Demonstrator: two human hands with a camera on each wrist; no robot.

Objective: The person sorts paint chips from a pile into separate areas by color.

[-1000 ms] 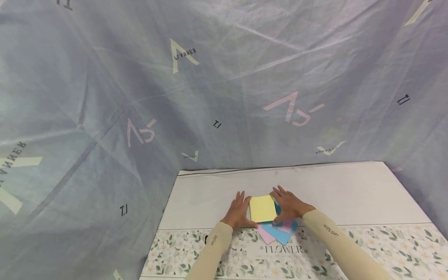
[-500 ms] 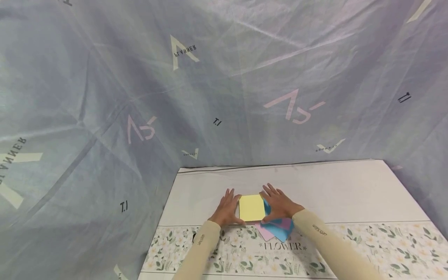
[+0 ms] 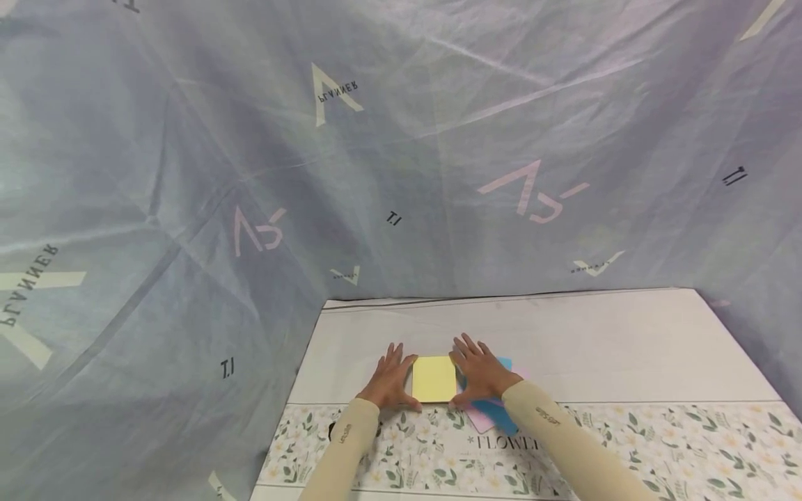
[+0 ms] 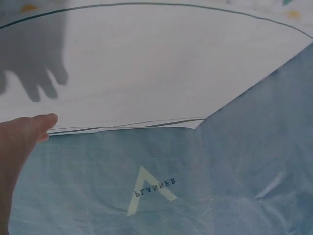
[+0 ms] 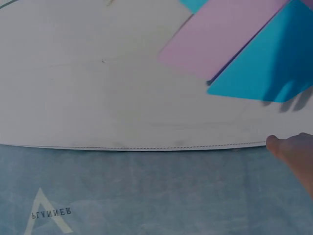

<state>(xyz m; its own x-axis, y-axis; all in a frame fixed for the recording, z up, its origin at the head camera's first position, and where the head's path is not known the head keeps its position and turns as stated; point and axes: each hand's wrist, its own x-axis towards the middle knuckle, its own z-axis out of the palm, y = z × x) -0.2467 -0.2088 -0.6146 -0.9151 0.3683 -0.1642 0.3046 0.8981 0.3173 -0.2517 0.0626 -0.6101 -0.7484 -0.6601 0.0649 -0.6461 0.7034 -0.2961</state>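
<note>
FLOWER (image 3: 504, 443) is standing in dark capitals on the mat's (image 3: 614, 348) floral band, the right sleeve (image 3: 573, 452) covering its end; over the mat, that sleeve is bearing what looks like Let's Slim (image 3: 548, 416); behind and left of the mat, the curtain (image 3: 438, 209) is showing T.I (image 3: 394, 218) and flipped PLANNER (image 3: 338, 92) with pale chevrons (image 3: 319, 94), both repeating

Site appears a makeshift draped booth; type of surrounding premises undeterminable. Evidence: creased grey sheeting (image 3: 438, 174), printed "PLANNER", walls the flower-printed worktop (image 3: 614, 348) on three sides.
</note>
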